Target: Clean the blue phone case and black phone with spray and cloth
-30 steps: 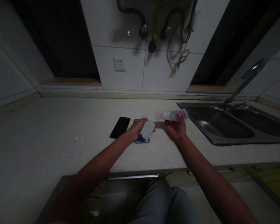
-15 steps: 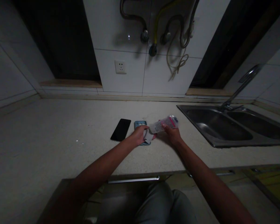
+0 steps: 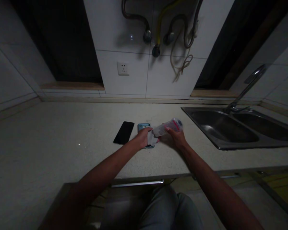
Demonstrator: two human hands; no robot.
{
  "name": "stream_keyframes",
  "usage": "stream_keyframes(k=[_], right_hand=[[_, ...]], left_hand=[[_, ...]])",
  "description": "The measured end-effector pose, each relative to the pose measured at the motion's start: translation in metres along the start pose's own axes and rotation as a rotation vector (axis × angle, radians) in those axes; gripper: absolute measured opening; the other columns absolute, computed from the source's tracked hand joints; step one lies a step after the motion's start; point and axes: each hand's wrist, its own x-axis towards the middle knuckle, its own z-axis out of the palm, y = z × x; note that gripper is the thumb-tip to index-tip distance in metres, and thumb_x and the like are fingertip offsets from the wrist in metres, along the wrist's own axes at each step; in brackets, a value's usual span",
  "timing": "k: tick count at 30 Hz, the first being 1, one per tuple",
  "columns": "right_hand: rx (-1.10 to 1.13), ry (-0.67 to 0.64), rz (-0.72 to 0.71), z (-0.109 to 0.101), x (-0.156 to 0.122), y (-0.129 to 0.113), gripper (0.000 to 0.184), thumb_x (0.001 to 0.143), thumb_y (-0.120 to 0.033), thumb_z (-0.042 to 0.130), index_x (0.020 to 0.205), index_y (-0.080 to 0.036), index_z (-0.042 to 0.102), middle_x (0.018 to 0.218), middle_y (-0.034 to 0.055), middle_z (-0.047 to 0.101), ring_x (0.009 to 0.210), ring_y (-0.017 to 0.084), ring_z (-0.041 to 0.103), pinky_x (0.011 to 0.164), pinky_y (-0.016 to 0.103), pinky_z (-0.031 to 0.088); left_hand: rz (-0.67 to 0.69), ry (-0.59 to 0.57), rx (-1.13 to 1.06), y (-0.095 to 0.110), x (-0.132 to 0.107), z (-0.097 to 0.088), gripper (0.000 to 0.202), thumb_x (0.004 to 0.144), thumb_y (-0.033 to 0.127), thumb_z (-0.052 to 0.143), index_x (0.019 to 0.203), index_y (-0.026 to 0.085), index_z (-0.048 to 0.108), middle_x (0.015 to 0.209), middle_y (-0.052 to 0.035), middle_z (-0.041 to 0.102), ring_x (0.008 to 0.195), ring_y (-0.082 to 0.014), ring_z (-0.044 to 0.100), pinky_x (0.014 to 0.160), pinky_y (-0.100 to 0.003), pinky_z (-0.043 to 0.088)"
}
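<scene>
My right hand (image 3: 177, 136) grips a clear plastic pouch (image 3: 170, 126) with a pink strip near its far end, thumb on top. My left hand (image 3: 142, 137) pinches a thin pale grey sheet (image 3: 151, 139), cloth or paper, at the pouch's near end. Whether the sheet is still partly inside the pouch I cannot tell. Beneath my left hand and the sheet lies a blue phone case (image 3: 143, 125), partly covered. To the left, a black phone (image 3: 124, 133) rests flat on the counter, apart from both hands.
A pale countertop (image 3: 86, 127) runs along the tiled wall. On the right sits a steel double sink (image 3: 218, 148) with a curved faucet (image 3: 249, 84). Pipes and a tied cord (image 3: 182, 68) hang on the wall beside a socket (image 3: 122, 68).
The grey sheet between my hands looks a little more spread out. Both hands keep nearly the same places, and the view has shifted slightly.
</scene>
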Motion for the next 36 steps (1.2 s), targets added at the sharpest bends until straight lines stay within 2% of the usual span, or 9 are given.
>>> stream_keyframes(k=[5, 17, 19, 22, 24, 27, 29, 33, 36], right_hand=[[-0.003, -0.020, -0.013, -0.002, 0.002, 0.002, 0.033, 0.060, -0.025, 0.091, 0.087, -0.022, 0.073, 0.089, 0.0032, 0.076, 0.081, 0.018, 0.070, 0.077, 0.029, 0.059], [0.144, 0.021, 0.024, -0.001, 0.006, -0.007, 0.037, 0.059, -0.033, 0.091, 0.084, -0.025, 0.065, 0.079, -0.0037, 0.070, 0.073, 0.016, 0.066, 0.068, 0.028, 0.058], [0.184, 0.008, 0.058, 0.000, 0.006, -0.010, 0.035, 0.061, -0.035, 0.090, 0.083, -0.026, 0.065, 0.077, -0.0053, 0.069, 0.072, 0.016, 0.066, 0.066, 0.028, 0.058], [0.244, 0.002, 0.127, 0.000, 0.006, -0.015, 0.036, 0.060, -0.037, 0.090, 0.082, -0.025, 0.065, 0.075, -0.0054, 0.069, 0.069, 0.015, 0.065, 0.060, 0.026, 0.058], [0.301, 0.009, 0.180, 0.000, 0.006, -0.018, 0.035, 0.060, -0.037, 0.090, 0.081, -0.025, 0.065, 0.075, -0.0048, 0.070, 0.068, 0.015, 0.066, 0.059, 0.026, 0.059], [0.425, 0.050, 0.206, 0.001, 0.005, -0.023, 0.028, 0.065, -0.034, 0.086, 0.082, -0.028, 0.066, 0.079, -0.0056, 0.072, 0.073, 0.016, 0.068, 0.065, 0.029, 0.061], [0.498, 0.077, 0.198, 0.001, 0.004, -0.025, 0.026, 0.067, -0.032, 0.084, 0.086, -0.030, 0.066, 0.082, -0.0068, 0.074, 0.075, 0.015, 0.069, 0.070, 0.030, 0.062], [0.531, 0.088, 0.188, 0.002, 0.005, -0.025, 0.027, 0.067, -0.033, 0.085, 0.088, -0.030, 0.067, 0.083, -0.0080, 0.074, 0.075, 0.014, 0.069, 0.071, 0.030, 0.062], [0.483, 0.112, 0.134, 0.001, 0.008, -0.022, 0.027, 0.065, -0.036, 0.085, 0.085, -0.029, 0.067, 0.079, -0.0088, 0.072, 0.070, 0.012, 0.067, 0.066, 0.025, 0.060]], left_hand=[[0.000, -0.021, -0.007, 0.003, -0.001, 0.000, 0.025, 0.092, 0.019, 0.042, 0.097, 0.012, 0.065, 0.069, -0.0085, 0.067, 0.061, -0.0198, 0.066, 0.054, -0.032, 0.057], [-0.062, -0.068, 0.033, 0.004, -0.005, 0.001, 0.027, 0.093, 0.027, 0.044, 0.094, 0.013, 0.066, 0.070, -0.0111, 0.067, 0.058, -0.0207, 0.066, 0.052, -0.030, 0.053], [-0.036, -0.030, 0.080, 0.006, -0.005, 0.000, 0.029, 0.093, 0.027, 0.041, 0.089, 0.012, 0.066, 0.063, -0.0096, 0.064, 0.050, -0.0184, 0.061, 0.046, -0.027, 0.048], [0.059, 0.015, 0.125, 0.009, -0.005, -0.001, 0.031, 0.094, 0.027, 0.039, 0.079, 0.012, 0.062, 0.049, -0.0013, 0.051, 0.034, -0.0102, 0.041, 0.035, -0.019, 0.030], [0.120, 0.008, 0.113, 0.012, -0.006, -0.002, 0.031, 0.094, 0.029, 0.039, 0.076, 0.014, 0.060, 0.042, 0.0048, 0.039, 0.030, -0.0068, 0.028, 0.033, -0.018, 0.020], [0.163, -0.001, 0.080, 0.016, -0.009, -0.004, 0.030, 0.094, 0.031, 0.039, 0.076, 0.016, 0.058, 0.041, 0.0086, 0.030, 0.029, -0.0056, 0.019, 0.034, -0.018, 0.016], [0.123, -0.031, 0.082, 0.019, -0.012, -0.004, 0.032, 0.095, 0.035, 0.039, 0.078, 0.016, 0.058, 0.042, 0.0091, 0.029, 0.030, -0.0054, 0.017, 0.034, -0.018, 0.014], [-0.043, -0.190, 0.141, 0.020, -0.017, -0.002, 0.043, 0.096, 0.048, 0.038, 0.078, 0.014, 0.060, 0.044, 0.0084, 0.031, 0.031, -0.0041, 0.013, 0.036, -0.018, 0.010], [-0.058, -0.226, 0.185, 0.018, -0.019, 0.001, 0.046, 0.097, 0.049, 0.037, 0.075, 0.016, 0.058, 0.044, 0.0080, 0.030, 0.032, -0.0038, 0.012, 0.036, -0.017, 0.009]])
